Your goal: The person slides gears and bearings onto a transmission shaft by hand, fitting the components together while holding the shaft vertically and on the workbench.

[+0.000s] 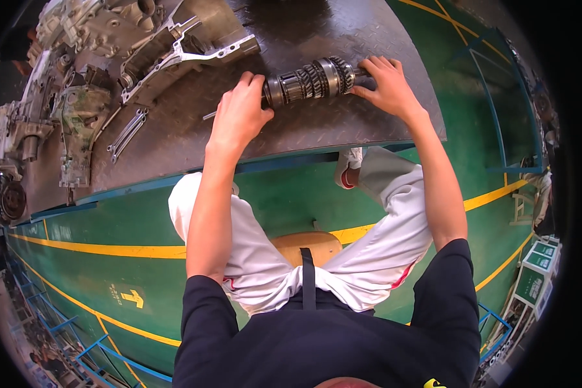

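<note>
Farthest to the left of the grip, well apart from it, a round dark part (13, 199) sits by the bench's edge, with a grey metal casting (21, 137) just beyond it. Nearer the grip, but apart from it, stands or lies a narrow gearbox casing (84, 107) with a greenish tinge, and next come metal wrenches (128, 134) lying side by side, slanted. Beyond the wrenches and closer to the hands, an open housing (191, 57) shows its pale cut rim, one end reaching to just past the left hand. A thin rod (209, 116) pokes out on the near left side of the left hand (239, 111). That hand is closed over the left end of a gear shaft (310, 79), fingers on the far side and thumb on the near side. The gear shaft, ringed with toothed wheels, spans between the two hands above the dark bench top (349, 126); whether it touches that surface I cannot tell. At its thinner right end, the right hand (389, 87) grasps it between thumb and fingers. Right of the grip, past the bench, stands a blue frame (503, 123) on the green floor (462, 139).
</note>
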### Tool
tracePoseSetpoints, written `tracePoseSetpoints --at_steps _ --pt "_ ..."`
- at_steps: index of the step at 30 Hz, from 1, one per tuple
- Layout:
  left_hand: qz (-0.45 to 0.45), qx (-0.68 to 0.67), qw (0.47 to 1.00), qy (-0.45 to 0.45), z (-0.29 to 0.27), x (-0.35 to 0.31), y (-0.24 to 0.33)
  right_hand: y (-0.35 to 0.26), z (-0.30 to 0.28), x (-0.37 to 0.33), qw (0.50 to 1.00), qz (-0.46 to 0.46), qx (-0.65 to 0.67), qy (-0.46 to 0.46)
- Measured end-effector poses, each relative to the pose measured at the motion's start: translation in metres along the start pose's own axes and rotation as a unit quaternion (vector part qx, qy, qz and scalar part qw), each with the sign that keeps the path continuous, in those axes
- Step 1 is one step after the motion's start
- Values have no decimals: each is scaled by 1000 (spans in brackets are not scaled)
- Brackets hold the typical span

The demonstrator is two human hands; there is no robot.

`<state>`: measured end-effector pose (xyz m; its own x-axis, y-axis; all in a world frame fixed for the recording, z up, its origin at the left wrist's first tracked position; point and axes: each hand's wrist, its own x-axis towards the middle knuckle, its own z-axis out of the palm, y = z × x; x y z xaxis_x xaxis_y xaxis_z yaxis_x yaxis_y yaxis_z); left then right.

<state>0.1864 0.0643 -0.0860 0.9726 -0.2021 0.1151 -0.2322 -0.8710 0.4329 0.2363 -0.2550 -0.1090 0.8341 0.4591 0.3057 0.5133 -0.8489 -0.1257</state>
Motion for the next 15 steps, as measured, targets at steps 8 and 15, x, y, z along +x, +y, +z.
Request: tracePoseSetpoints --at_steps 8,15 --pt "47 33 998 31 10 2 -4 -4 -7 -14 1000 -16 17 12" --pt "106 -16 994 -8 7 -1 -3 -7 -6 -23 998 -56 22 28"
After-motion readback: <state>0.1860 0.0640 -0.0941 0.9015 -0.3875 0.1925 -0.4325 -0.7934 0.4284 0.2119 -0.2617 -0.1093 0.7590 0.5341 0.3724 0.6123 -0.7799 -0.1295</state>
